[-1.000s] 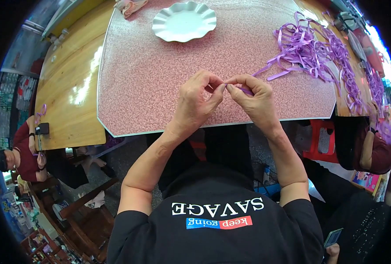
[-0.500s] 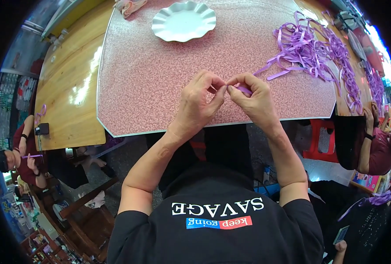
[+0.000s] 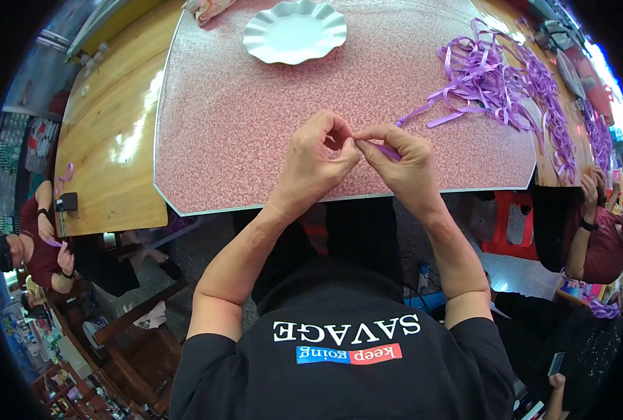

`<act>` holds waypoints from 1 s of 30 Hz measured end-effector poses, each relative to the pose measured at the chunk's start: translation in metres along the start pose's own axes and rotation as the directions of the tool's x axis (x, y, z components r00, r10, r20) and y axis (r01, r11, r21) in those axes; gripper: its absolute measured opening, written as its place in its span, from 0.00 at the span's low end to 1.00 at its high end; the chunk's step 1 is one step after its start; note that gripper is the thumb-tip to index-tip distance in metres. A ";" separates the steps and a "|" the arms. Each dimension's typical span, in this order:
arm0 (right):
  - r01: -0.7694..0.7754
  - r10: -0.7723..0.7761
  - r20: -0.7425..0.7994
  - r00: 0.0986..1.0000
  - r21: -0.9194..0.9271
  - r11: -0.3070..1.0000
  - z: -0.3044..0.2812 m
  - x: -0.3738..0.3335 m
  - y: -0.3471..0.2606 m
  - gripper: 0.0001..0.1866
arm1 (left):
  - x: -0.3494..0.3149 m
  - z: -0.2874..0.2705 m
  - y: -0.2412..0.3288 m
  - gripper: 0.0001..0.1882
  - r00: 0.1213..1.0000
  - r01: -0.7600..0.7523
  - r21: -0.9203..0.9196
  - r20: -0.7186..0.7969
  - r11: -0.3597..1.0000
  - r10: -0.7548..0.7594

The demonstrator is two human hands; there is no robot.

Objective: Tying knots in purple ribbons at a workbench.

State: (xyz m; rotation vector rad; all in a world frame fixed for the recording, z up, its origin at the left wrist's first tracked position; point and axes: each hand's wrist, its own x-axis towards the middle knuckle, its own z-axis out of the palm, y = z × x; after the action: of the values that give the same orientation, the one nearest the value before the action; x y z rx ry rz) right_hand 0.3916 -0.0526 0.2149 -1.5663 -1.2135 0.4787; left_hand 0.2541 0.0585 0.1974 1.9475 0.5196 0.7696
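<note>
My left hand (image 3: 318,162) and my right hand (image 3: 402,162) meet fingertip to fingertip over the near edge of the pink speckled table (image 3: 241,126). Both pinch a short piece of purple ribbon (image 3: 387,150), mostly hidden inside the fingers. A loose heap of purple ribbons (image 3: 490,80) lies on the table to the right of my right hand, with one strand trailing toward it.
A white scalloped plate (image 3: 295,31) sits at the far side of the table. A wooden table (image 3: 112,133) adjoins on the left. One person sits at the left edge (image 3: 38,241), another at the right (image 3: 595,227). A red stool (image 3: 511,224) stands below the table edge.
My hands stay in the same spot; the fingers have shifted slightly around the ribbon piece. The person at the right has lowered the arm.
</note>
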 end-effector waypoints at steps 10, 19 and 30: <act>0.014 -0.014 -0.010 1.000 -0.058 0.998 -0.001 -0.003 -0.001 0.08 | -0.001 0.000 0.002 0.06 0.968 0.245 -0.288 0.018 0.926 -0.250; -0.249 0.230 0.154 0.961 0.118 0.961 -0.017 0.001 0.005 0.10 | -0.002 -0.001 -0.002 0.04 0.998 -0.050 -0.100 -0.030 0.994 0.047; -0.236 0.226 0.070 0.972 0.245 0.940 -0.005 -0.005 0.010 0.07 | -0.003 0.008 -0.002 0.07 0.971 -0.212 0.026 -0.104 0.977 0.214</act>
State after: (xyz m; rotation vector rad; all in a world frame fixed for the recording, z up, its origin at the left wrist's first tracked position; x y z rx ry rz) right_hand 0.3982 -0.0585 0.2060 -1.4897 -0.9595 0.7907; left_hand 0.2571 0.0525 0.1921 2.0058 0.3831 1.0122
